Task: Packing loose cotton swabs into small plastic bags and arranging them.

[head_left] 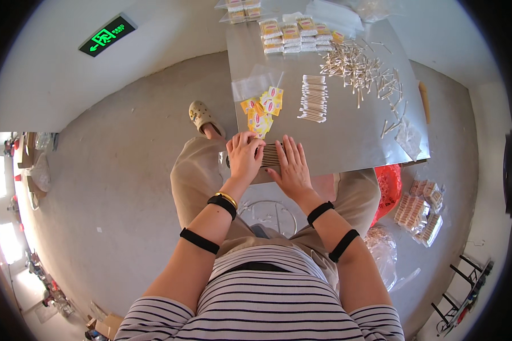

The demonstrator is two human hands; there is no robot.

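Note:
A row of cotton swabs (271,154) with brown sticks lies side by side at the table's near edge, between my hands. My left hand (244,158) is closed over the row's left end, fingers bent, hiding the swab tips there. Flat on the right end rests my right hand (293,170), its fingers stretched out and the thumb apart. Just beyond my left hand is a loose pile of yellow and white printed cards (260,120), beside clear plastic bags (255,85). Farther off, a neat column of cotton swabs (313,99) lies on the metal table (279,62).
Loose cotton swabs (352,65) are heaped at the table's far right. Stacked swab packs (290,35) stand at its far edge. A crumpled clear bag (408,139) lies at the right corner. Below, a red plastic bag (387,190) and bundled packs (418,210) are on the right.

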